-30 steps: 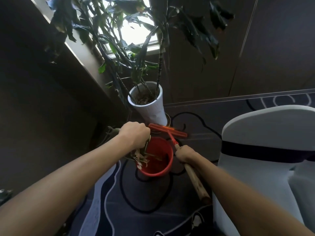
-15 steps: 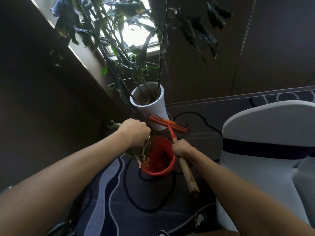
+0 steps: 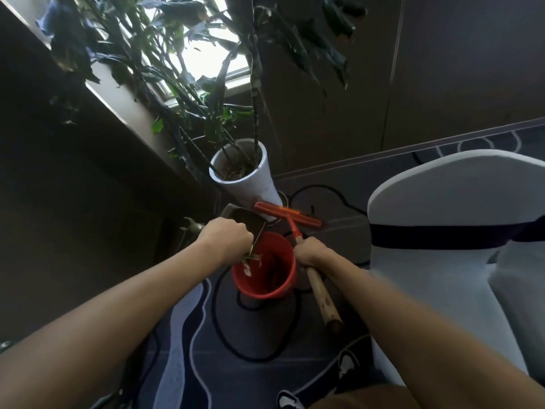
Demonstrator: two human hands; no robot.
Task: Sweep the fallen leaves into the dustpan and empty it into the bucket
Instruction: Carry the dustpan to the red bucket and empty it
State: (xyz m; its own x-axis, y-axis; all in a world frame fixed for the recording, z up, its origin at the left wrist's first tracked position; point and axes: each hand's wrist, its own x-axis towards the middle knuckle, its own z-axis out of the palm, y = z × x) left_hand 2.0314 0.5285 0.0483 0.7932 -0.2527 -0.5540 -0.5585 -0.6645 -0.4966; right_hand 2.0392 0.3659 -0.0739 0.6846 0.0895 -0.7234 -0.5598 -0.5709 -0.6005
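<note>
A red bucket stands on the dark patterned carpet in the middle of the view. My left hand is shut on a dark dustpan, which is tipped steeply over the bucket's left rim. Dry leaves hang and drop from the pan's lower edge into the bucket. My right hand grips the wooden handle of a broom just right of the bucket; its orange head lies beyond the bucket.
A tall white pot with a large leafy plant stands right behind the bucket, by a window ledge. A white covered chair with a dark band fills the right side. A shoe shows at the bottom.
The dustpan has been tilted up further, its dark body now showing above my left hand. Most leaves have slid off into the bucket. The broom has hardly moved.
</note>
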